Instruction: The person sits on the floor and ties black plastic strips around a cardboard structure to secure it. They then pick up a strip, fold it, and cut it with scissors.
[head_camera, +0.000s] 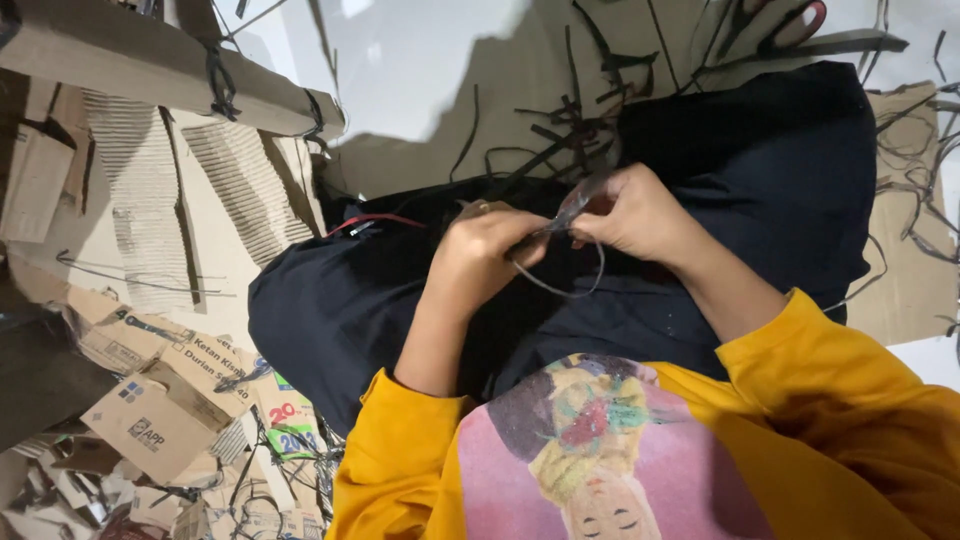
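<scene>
From the head camera I see my left hand (487, 255) and my right hand (632, 212) meeting over the dark cloth of my lap (760, 170), both working one thin dark strip (572, 210). The strip lies right between the two sets of fingertips: its upper stretch runs slanting up and away from the left fingertips toward the right ones, and below them it sags in a slack loop (570, 288) that hangs toward my body. My right fingers are closed in a pinch on the upper part; my left fingers are curled shut around the lower end, though I can't quite make out exactly where they grip. Both hands are equally near. More dark offcuts (570, 110) lie scattered beyond the fingers, with corrugated cardboard (230, 160) well off past the left hand.
</scene>
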